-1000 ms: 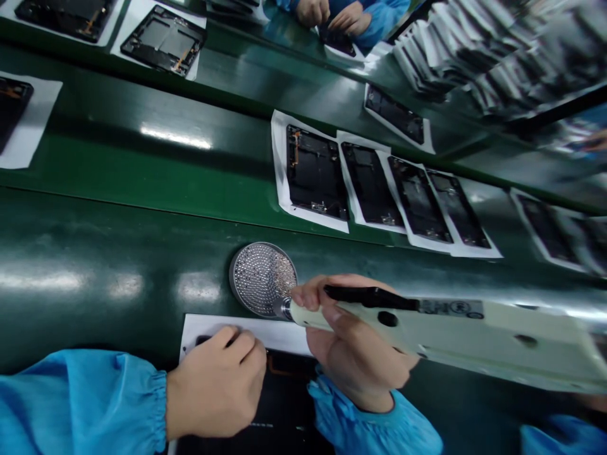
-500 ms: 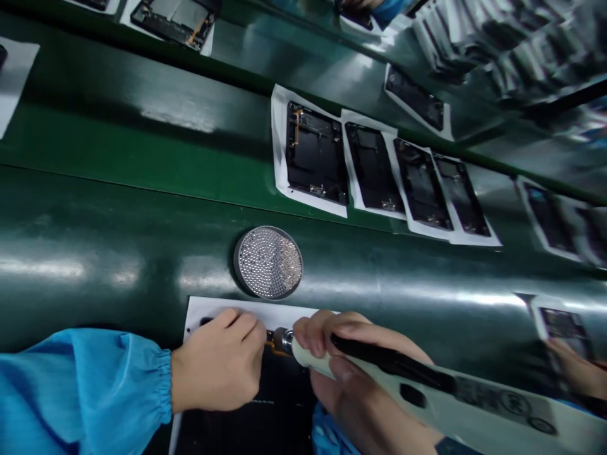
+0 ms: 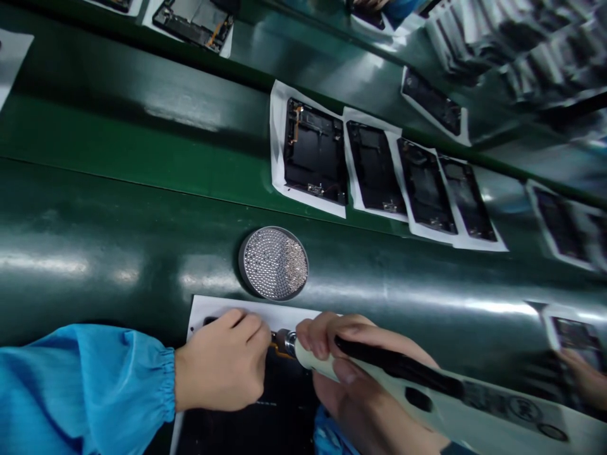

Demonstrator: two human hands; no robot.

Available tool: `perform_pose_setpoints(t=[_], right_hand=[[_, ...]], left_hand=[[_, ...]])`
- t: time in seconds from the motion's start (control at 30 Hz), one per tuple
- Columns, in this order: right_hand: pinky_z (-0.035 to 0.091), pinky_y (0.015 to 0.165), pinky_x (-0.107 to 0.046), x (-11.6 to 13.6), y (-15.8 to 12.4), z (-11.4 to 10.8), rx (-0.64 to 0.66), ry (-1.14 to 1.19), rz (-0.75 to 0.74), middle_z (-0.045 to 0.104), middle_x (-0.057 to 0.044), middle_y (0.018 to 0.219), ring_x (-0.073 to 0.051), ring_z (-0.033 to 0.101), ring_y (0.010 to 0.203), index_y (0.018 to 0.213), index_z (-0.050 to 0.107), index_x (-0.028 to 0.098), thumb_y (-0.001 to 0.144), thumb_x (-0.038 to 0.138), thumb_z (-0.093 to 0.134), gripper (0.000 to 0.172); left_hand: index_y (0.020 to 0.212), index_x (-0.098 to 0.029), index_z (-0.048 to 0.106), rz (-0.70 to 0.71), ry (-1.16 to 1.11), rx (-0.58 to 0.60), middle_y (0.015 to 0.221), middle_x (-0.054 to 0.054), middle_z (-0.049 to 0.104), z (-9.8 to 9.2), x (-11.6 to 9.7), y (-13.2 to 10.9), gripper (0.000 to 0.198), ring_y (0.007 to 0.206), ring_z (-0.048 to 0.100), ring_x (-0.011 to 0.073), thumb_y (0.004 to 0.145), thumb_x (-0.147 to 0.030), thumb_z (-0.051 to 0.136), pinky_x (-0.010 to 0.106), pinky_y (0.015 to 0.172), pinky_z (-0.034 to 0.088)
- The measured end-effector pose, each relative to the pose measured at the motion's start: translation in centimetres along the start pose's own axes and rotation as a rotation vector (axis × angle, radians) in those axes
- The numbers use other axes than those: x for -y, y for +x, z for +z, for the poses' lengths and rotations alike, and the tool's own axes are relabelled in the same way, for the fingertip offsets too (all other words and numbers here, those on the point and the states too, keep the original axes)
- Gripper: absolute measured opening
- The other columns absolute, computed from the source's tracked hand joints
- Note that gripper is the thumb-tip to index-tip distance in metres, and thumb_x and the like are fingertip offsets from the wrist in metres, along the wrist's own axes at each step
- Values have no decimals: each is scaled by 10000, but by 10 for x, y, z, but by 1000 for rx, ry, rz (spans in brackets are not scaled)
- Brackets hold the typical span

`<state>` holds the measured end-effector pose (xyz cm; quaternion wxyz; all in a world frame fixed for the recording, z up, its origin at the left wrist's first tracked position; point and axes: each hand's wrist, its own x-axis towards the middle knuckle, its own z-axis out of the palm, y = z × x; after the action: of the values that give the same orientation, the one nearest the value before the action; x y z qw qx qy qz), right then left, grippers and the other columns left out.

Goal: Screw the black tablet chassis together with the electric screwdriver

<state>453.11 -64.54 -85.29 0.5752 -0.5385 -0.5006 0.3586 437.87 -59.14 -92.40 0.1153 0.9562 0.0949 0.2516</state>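
My right hand (image 3: 351,379) is wrapped round a cream electric screwdriver (image 3: 427,398) with a black lever; its metal tip (image 3: 283,341) touches the top edge of a black phone frame (image 3: 275,411) lying on a white sheet (image 3: 222,308) at the near edge. My left hand (image 3: 222,363), fingers curled and pressed down, holds that frame steady just left of the tip. A round perforated metal screw tray (image 3: 274,262) sits on the green belt right behind the sheet.
A row of several black phone frames on white sheets (image 3: 379,170) lies on the middle green belt (image 3: 118,145). More frames (image 3: 194,22) sit on the far belt. Another person's hand (image 3: 585,376) shows at the right edge, and stacked grey parts (image 3: 512,50) at the top right.
The screwdriver tip came from the screw tray down to the phone frame beside my left hand. In the last half second both hands have stayed in place.
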Motion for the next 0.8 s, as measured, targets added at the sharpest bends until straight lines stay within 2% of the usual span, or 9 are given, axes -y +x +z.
perform_pose_setpoints(t=[0.17,0.33,0.43,0.53,0.57,0.7,0.8], right_hand=[[491,627,-358,-3,-1,0,4,31,6,554,-1,728,-168,562,677,968,679,244,813,36,594,274],[495,630,-359,-6,-1,2,31,31,-10,566,-2,729,-169,559,675,988,686,248,836,79,617,237],[510,631,-371,-1,0,3,-80,34,-48,608,-9,737,-183,585,676,1015,711,267,834,163,681,211],[516,640,-389,7,3,-4,-257,36,-127,630,2,698,-195,596,642,1081,712,288,808,259,742,276],[505,625,-384,10,3,-8,-271,47,-134,617,10,666,-187,574,601,1089,710,286,804,290,748,288],[457,595,-353,11,2,-25,-208,138,-79,563,34,582,-151,479,505,1084,697,318,882,367,664,210],[431,572,-339,4,-2,-29,-163,209,-84,524,34,564,-149,458,502,1113,694,310,892,529,619,319]], left_hand=[[876,-54,714,0,-7,6,954,181,666,0,0,0,277,823,588,264,950,-132,459,382,698,434],[860,-55,707,-28,-3,11,913,157,655,-2,0,1,266,815,578,258,944,-119,462,382,714,437],[896,-43,709,-21,3,3,928,156,653,-3,1,1,259,821,577,262,945,-125,468,380,719,434],[938,-37,709,-6,15,12,955,156,652,-3,2,1,250,838,580,265,943,-128,476,378,728,432],[947,-35,708,-1,18,15,965,159,654,-3,2,1,251,848,583,269,943,-127,475,380,732,433],[969,-24,703,8,34,24,971,169,658,-3,2,1,246,864,588,275,940,-126,481,387,737,436],[985,-22,697,18,47,42,986,179,658,-3,2,1,244,881,588,272,944,-132,483,391,750,443]])
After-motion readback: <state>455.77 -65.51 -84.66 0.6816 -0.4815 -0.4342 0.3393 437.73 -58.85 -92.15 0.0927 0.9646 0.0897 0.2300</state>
